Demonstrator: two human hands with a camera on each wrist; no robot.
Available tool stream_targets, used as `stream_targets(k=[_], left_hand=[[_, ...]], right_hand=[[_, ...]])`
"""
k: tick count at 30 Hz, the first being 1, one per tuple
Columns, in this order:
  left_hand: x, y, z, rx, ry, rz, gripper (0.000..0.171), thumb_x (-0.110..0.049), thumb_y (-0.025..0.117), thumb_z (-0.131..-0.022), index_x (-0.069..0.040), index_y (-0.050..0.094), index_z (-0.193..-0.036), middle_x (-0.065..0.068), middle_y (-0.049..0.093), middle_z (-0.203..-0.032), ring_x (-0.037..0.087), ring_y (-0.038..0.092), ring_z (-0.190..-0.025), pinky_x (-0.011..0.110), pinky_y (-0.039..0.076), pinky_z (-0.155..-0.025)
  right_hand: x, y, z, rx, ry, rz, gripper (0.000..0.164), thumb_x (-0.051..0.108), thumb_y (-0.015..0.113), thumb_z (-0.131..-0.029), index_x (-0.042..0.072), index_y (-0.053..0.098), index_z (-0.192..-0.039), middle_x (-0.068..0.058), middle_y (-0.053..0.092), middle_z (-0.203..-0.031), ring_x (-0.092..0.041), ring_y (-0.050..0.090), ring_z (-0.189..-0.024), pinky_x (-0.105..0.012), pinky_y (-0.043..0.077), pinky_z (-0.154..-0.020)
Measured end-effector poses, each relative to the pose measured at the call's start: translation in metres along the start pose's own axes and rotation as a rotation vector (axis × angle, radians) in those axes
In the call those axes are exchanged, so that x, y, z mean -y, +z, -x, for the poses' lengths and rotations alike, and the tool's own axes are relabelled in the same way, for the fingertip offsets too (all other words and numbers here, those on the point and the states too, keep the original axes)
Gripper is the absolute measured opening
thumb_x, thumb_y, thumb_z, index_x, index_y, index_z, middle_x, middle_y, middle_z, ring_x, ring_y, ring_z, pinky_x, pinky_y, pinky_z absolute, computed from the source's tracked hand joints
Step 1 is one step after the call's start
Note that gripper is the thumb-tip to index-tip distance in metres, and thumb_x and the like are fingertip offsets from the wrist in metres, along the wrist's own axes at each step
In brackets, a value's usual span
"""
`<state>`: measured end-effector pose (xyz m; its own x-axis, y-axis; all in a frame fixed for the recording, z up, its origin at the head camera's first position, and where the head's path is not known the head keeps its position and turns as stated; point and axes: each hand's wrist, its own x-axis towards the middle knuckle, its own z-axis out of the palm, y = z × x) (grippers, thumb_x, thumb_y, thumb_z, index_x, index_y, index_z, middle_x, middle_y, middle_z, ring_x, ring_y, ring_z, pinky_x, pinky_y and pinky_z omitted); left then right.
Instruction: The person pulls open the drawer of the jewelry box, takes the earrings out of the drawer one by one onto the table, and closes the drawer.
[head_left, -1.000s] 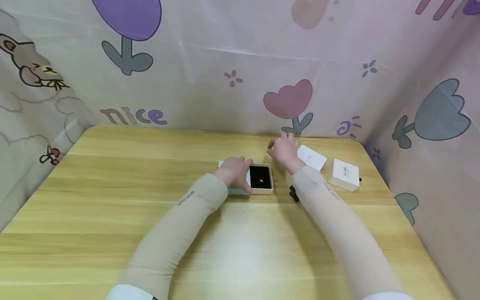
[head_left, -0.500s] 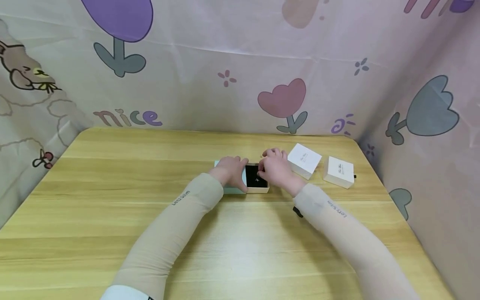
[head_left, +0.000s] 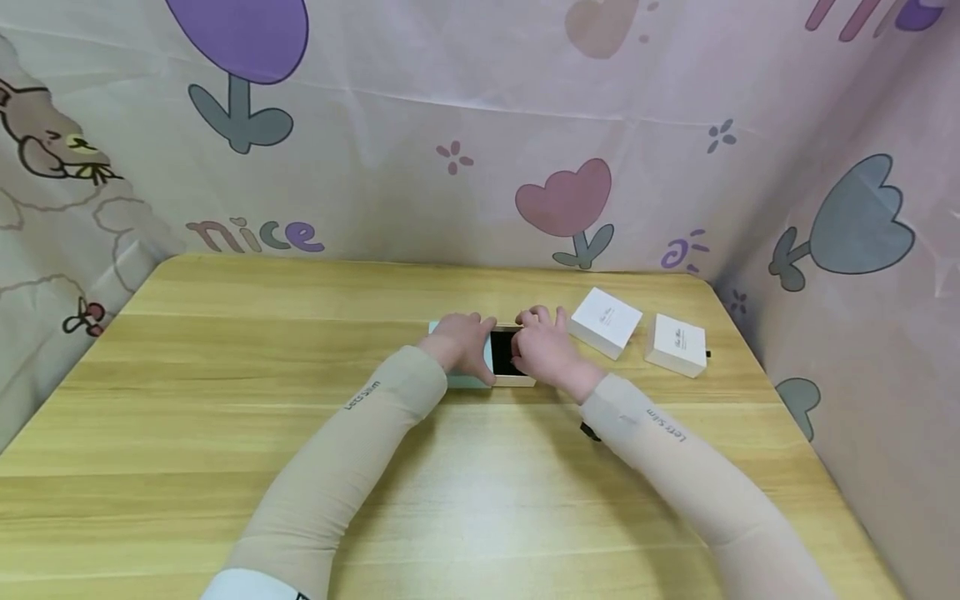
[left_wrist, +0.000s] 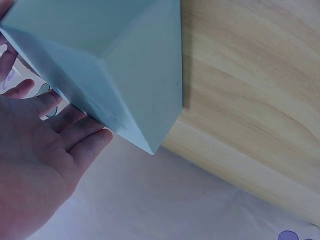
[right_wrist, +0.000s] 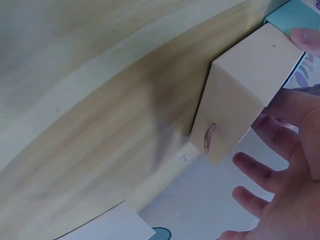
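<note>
Right hand [head_left: 546, 346] has slid further over the tan drawer [head_left: 513, 367], fingers relaxed, so keep pushing straight while the left hand [head_left: 467, 340] grips the teal sleeve [left_wrist: 115, 65] steady.

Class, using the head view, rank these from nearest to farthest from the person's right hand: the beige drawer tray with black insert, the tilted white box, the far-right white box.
1. Beige drawer tray with black insert: under the right hand.
2. Tilted white box: just right of it.
3. Far-right white box: beyond, near the table's right edge.
</note>
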<state>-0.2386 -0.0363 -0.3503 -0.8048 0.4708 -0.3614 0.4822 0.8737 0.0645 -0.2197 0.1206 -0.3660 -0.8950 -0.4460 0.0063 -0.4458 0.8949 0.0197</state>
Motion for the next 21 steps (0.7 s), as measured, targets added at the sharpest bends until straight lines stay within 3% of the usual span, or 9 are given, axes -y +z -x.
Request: stream_targets(k=[10, 17, 21], left_hand=[[0.000, 0.003, 0.000, 0.002, 0.000, -0.014, 0.097, -0.056, 0.067, -0.073, -0.012, 0.023, -0.149, 0.014, 0.040, -0.145, 0.027, 0.054, -0.111, 0.037, 0.045, -0.098], [-0.001, 0.004, 0.001, 0.001, 0.001, -0.023, 0.096, -0.057, 0.066, -0.074, -0.012, 0.024, -0.148, 0.013, 0.042, -0.142, 0.023, 0.055, -0.100, 0.036, 0.047, -0.094], [0.000, 0.003, 0.001, -0.006, 0.000, -0.015, 0.098, -0.057, 0.067, -0.073, -0.012, 0.024, -0.149, 0.014, 0.039, -0.145, 0.025, 0.055, -0.107, 0.037, 0.045, -0.098]], right_hand=[[0.002, 0.000, -0.003, 0.061, -0.042, -0.004, 0.012, 0.015, 0.061, -0.085, 0.009, 0.069, -0.079, -0.013, 0.054, -0.121, -0.036, 0.039, -0.123, -0.069, 0.024, -0.102], [-0.007, -0.011, -0.006, 0.147, -0.068, -0.197, 0.010, 0.014, 0.060, -0.085, 0.011, 0.068, -0.079, -0.013, 0.052, -0.123, -0.036, 0.037, -0.121, -0.063, 0.026, -0.101], [-0.018, -0.025, -0.013, 0.129, -0.022, -0.292, 0.013, 0.017, 0.058, -0.087, 0.010, 0.070, -0.088, -0.015, 0.050, -0.126, -0.036, 0.036, -0.121, -0.060, 0.026, -0.101]])
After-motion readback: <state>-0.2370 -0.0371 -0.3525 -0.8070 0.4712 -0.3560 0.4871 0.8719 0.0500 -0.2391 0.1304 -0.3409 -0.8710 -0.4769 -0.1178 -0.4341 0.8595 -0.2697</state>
